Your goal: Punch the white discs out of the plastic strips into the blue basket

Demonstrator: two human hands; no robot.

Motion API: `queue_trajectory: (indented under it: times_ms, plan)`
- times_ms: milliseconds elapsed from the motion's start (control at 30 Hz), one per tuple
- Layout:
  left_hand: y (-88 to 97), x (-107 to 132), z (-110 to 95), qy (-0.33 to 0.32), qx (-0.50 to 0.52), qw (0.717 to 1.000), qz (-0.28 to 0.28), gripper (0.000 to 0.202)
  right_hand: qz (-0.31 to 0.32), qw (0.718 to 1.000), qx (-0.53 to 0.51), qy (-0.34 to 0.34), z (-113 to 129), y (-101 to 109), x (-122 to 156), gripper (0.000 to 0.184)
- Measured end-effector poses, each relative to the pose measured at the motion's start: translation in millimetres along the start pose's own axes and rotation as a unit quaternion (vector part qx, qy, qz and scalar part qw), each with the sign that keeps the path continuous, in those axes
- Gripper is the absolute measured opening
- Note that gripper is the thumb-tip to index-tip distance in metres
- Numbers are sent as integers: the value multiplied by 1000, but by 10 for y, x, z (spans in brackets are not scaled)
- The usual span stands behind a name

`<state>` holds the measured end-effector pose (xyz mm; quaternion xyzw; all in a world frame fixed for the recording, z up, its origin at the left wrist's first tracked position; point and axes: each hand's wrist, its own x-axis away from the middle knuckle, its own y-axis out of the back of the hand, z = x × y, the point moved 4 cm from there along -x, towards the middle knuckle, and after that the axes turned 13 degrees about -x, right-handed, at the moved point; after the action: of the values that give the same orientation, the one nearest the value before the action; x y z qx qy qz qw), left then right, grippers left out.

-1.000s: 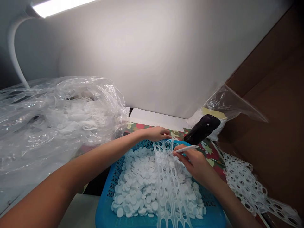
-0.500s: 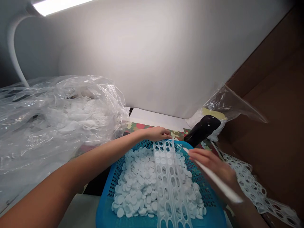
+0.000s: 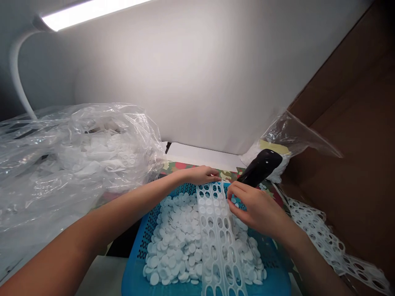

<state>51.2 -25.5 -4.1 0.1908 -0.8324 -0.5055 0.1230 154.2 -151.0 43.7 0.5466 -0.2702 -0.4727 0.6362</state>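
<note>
My left hand (image 3: 204,175) pinches the far end of a white plastic strip (image 3: 212,236) with rows of oval holes. The strip runs toward me over a blue basket (image 3: 131,269) heaped with small white discs (image 3: 177,246). Discs fill a few hole rows near the far end of the strip; nearer me the holes are open. At the strip's right edge, beside those filled rows, is my right hand (image 3: 251,205) with its fingers curled together. Whatever it grips, if anything, is hidden.
A big clear plastic bag (image 3: 117,152) of white pieces spreads over the left side. Behind the basket leans a black handle-like object (image 3: 261,166). To the right lie loose perforated strips (image 3: 321,234) beside a brown cardboard wall (image 3: 354,123). A lamp (image 3: 92,12) hangs above.
My right hand has moved left to the strip's edge and turned. The long white stick that it held earlier is out of sight now. My left hand keeps its hold at the far end.
</note>
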Motion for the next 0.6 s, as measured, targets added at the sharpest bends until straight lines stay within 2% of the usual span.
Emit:
queue_trajectory:
  times_ms: [100, 200, 367, 600]
  plan:
    - [15, 0, -12, -1, -2, 1000, -4, 29, 53, 998, -11, 11, 30, 2, -152, 4]
    - [27, 3, -32, -6, -2, 1000, -3, 26, 66, 997, -27, 17, 28, -30, -220, 3]
    - [27, -2, -29, 4, -8, 1000, 1, 25, 62, 997, -35, 26, -3, -91, -209, 4]
    - [4, -16, 2, 1, -14, 1000, 5, 28, 31, 999, -28, 35, -17, -63, -187, 10]
